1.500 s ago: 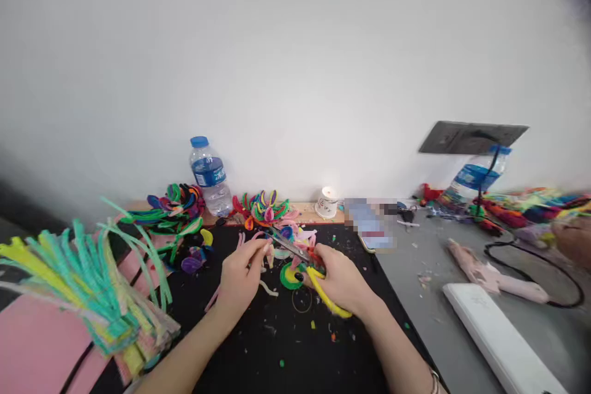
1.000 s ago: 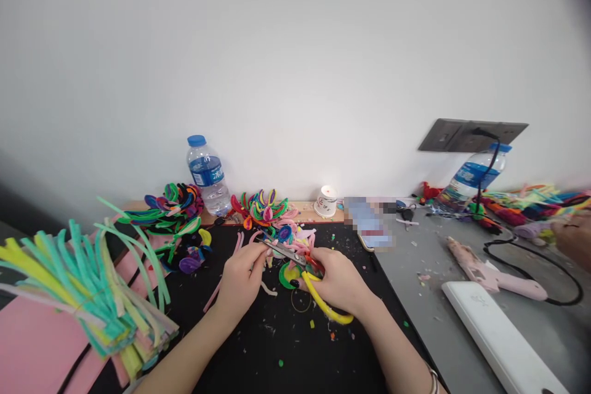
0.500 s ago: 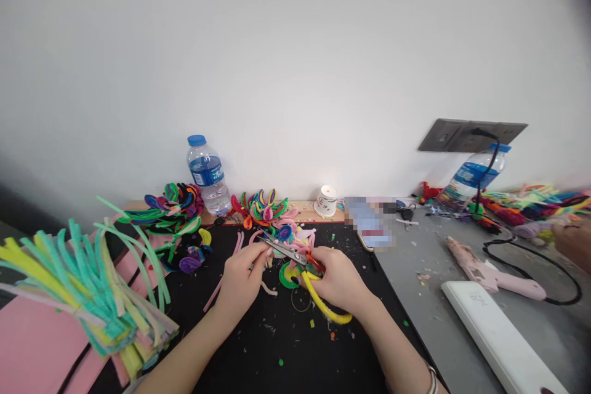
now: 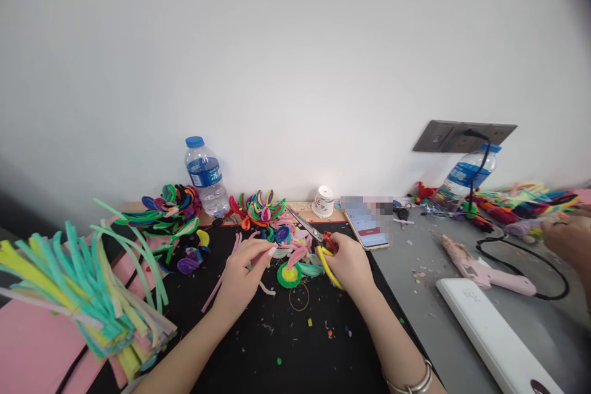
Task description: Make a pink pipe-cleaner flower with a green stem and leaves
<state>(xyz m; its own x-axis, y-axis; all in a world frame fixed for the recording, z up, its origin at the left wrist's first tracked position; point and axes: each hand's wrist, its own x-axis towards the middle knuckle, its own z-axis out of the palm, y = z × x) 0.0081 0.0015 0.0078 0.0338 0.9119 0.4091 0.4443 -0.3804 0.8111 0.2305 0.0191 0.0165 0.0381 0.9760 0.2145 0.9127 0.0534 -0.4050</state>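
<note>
My right hand (image 4: 351, 265) grips a pair of scissors (image 4: 310, 229) with red and yellow on the handles; the blades point up and left, over pink pipe-cleaner pieces. My left hand (image 4: 247, 271) is closed in a pinch, thumb against fingertips. A small pale spot shows at the fingertips, and I cannot make out what they hold, if anything. Between the hands lie a green disc with a yellow middle (image 4: 289, 274), pink pipe-cleaner loops (image 4: 298, 252) and a pale green loop (image 4: 311, 269). A thin ring (image 4: 299, 297) rests on the black mat (image 4: 272, 345) just below.
Pastel pipe cleaners (image 4: 87, 295) are bundled at left. Behind stand a water bottle (image 4: 205, 175), colourful pipe-cleaner flowers (image 4: 258, 206), a paper cup (image 4: 323, 202) and a phone (image 4: 369, 228). At right are a pink glue gun (image 4: 494, 274), a white case (image 4: 494, 332) and another person's hand (image 4: 567, 237).
My right hand has drawn the scissors away from the left fingertips, and the blades have swung upward. The green disc is now uncovered. My left hand stays nearly in place.
</note>
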